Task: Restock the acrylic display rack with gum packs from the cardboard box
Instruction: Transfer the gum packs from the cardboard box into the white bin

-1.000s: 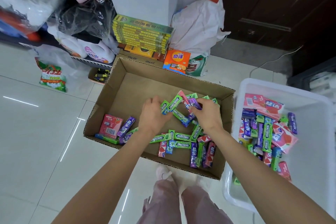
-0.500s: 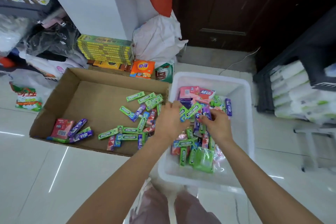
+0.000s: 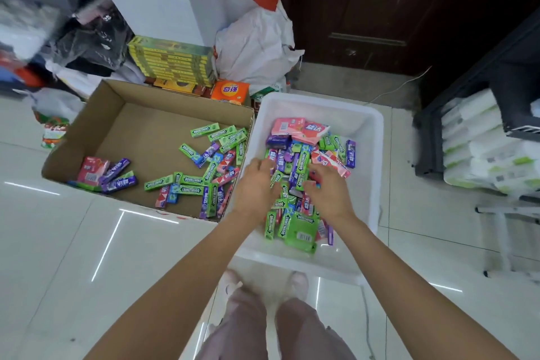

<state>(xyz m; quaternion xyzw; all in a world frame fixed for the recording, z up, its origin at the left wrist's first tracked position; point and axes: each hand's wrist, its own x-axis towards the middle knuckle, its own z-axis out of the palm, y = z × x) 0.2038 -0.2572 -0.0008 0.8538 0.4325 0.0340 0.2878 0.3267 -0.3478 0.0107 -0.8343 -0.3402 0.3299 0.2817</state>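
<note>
Left hand (image 3: 257, 184) lowered palm-down onto the heap of gum packs (image 3: 295, 184) in the white plastic tub (image 3: 377, 137), fingers bent over the packs; whether gripping any or merely resting on them could not be told. Right hand (image 3: 327, 193) likewise down on the heap just beside it, fingers curled in among green and purple packs, a hold equally uncertain. Both brought close together over the middle of the pile, probably to drop or gather a handful at one go.

Packs heaped loosely across the tub floor, green sticks crosswise over purple ones, pink flat packs (image 3: 295, 130) pushed toward the far wall. Tub set touching the right wall of the cardboard box (image 3: 87, 137), likely to keep transfers short. More gum (image 3: 201, 172) left scattered over the right half of the box floor, a small cluster (image 3: 105, 174) apart in the near left corner. No acrylic display rack seen anywhere. Stacked yellow-green cartons (image 3: 172, 61) and an orange packet (image 3: 230, 90) behind the box; wrapped tissue rolls (image 3: 482, 149) shelved at far right.
</note>
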